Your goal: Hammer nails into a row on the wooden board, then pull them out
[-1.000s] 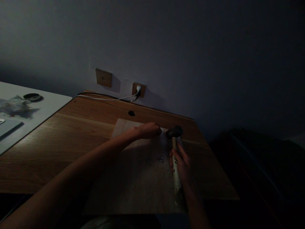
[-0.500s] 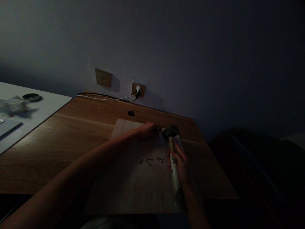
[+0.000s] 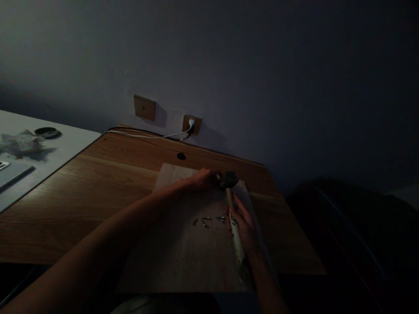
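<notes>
My right hand (image 3: 244, 224) is closed round the pale wooden handle of a hammer (image 3: 233, 222). Its dark head (image 3: 228, 179) sits low over the far part of a pale wooden board (image 3: 183, 257). My left hand (image 3: 203, 179) rests on the board just left of the hammer head, fingers pinched together on something too small and dark to make out. Several small metal nails (image 3: 207, 220) lie loose on the board, left of my right hand.
The board lies on a brown wooden desk (image 3: 81, 196) against a wall. A wall socket (image 3: 190, 123) holds a white plug with a cable (image 3: 144, 135) running left. A white table (image 3: 49, 148) with a dark round object (image 3: 47, 131) stands at left. The right side is dark.
The hammer head has moved left and down, from a little right of my left hand to right beside its fingertips. My left hand has stayed in place.
</notes>
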`<state>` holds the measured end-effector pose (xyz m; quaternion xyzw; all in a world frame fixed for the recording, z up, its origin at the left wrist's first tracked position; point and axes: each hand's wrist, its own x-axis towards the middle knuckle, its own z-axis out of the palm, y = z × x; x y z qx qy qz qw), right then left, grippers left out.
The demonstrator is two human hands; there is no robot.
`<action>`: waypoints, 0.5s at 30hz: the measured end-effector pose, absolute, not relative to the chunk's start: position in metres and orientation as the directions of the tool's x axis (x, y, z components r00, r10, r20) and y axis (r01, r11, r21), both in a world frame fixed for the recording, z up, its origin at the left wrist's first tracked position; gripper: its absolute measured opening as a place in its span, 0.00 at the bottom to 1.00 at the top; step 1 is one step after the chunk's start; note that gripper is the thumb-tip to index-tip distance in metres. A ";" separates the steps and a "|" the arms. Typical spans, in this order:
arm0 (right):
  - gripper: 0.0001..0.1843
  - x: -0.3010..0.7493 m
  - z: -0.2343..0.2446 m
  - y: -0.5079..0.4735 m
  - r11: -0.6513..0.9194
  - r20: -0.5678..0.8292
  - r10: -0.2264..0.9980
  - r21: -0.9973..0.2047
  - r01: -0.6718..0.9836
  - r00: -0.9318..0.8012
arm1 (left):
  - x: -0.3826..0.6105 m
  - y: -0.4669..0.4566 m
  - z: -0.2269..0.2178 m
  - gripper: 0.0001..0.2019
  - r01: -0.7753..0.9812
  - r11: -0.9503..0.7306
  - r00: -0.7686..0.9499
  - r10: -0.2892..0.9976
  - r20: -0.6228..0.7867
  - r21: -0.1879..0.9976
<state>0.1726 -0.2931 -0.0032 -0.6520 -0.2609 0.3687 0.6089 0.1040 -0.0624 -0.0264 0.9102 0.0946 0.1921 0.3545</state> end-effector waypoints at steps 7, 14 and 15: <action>0.48 0.173 -0.005 -0.293 -0.142 -0.163 0.791 -0.986 -0.082 0.590 | 0.104 -0.060 -0.029 0.22 0.034 -0.735 0.913 0.298 0.277 0.678; 0.46 0.172 -0.004 -0.293 -0.131 -0.148 0.789 -0.989 -0.071 0.597 | 0.104 -0.061 -0.029 0.22 0.052 -0.740 0.910 0.312 0.273 0.671; 0.46 0.172 -0.005 -0.293 -0.138 -0.154 0.787 -0.988 -0.072 0.598 | 0.104 -0.062 -0.029 0.21 0.053 -0.741 0.911 0.311 0.272 0.669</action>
